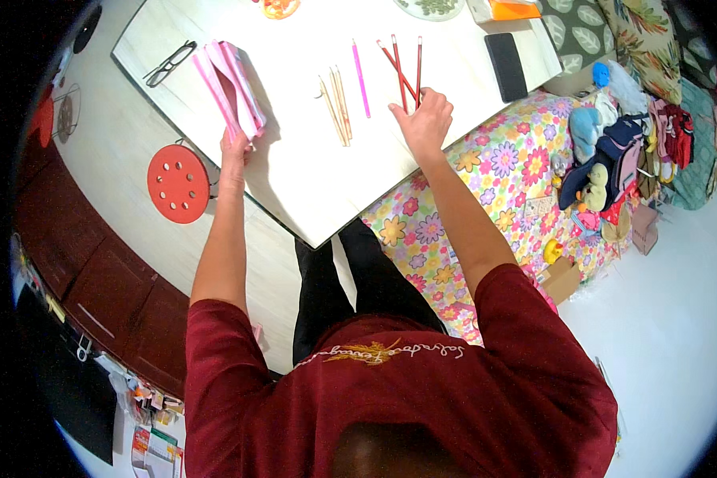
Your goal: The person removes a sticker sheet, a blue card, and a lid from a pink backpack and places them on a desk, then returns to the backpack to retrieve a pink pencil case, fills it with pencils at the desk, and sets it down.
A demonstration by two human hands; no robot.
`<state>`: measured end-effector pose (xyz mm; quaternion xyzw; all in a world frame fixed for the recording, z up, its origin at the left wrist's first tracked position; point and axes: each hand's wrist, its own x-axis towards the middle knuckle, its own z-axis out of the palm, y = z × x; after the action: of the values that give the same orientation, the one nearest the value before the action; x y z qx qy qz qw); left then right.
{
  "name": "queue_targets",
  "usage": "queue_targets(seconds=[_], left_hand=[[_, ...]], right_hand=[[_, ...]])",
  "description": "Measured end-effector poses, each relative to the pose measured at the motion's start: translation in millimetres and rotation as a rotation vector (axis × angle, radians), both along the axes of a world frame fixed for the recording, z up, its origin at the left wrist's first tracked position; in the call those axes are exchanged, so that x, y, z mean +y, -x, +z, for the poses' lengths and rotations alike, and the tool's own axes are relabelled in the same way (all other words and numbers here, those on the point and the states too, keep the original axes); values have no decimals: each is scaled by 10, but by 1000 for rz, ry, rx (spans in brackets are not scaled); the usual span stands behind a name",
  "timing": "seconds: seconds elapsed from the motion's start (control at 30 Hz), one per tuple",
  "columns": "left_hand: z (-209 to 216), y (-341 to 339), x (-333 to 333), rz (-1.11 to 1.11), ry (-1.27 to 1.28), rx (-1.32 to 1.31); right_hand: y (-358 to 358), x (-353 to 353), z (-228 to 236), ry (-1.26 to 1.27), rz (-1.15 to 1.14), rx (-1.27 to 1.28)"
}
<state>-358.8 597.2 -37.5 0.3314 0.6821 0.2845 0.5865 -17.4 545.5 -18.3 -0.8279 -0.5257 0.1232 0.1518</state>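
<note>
My left hand [236, 151] grips the near end of a pink pencil case [229, 88], which has a long gap along its top. Over on the right, my right hand [426, 119] rests at the lower ends of several red pencils [399, 72], two of them crossed. Its thumb is spread away from its fingers, with pencil ends between them. Between my hands lie a single pink pencil [361, 80] and a small group of tan pencils [341, 103], side by side on the white table [311, 179].
Black glasses [170, 64] lie at the table's left, a dark phone [506, 67] at its right. Along the far edge are an orange item [279, 6], a plate [430, 6] and a tissue box [506, 9]. A red stool [178, 183] and flowered seat [486, 171] flank the table.
</note>
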Motion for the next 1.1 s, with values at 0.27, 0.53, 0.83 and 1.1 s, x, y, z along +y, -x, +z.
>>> queue_targets(seconds=[0.27,0.53,0.83,1.1], left_hand=[[69,-5,33,-40,12,-17],[53,16,45,-49,24,-55],[-318,214,21,-149,39,-12],[-505,230,161,-254,-154,38]], right_hand=[[-77,113,-146,142,55,97],[-18,348,-71,384,38,-13],[26,269,47,414,23,123],[684,313,848,131,-375,1835]])
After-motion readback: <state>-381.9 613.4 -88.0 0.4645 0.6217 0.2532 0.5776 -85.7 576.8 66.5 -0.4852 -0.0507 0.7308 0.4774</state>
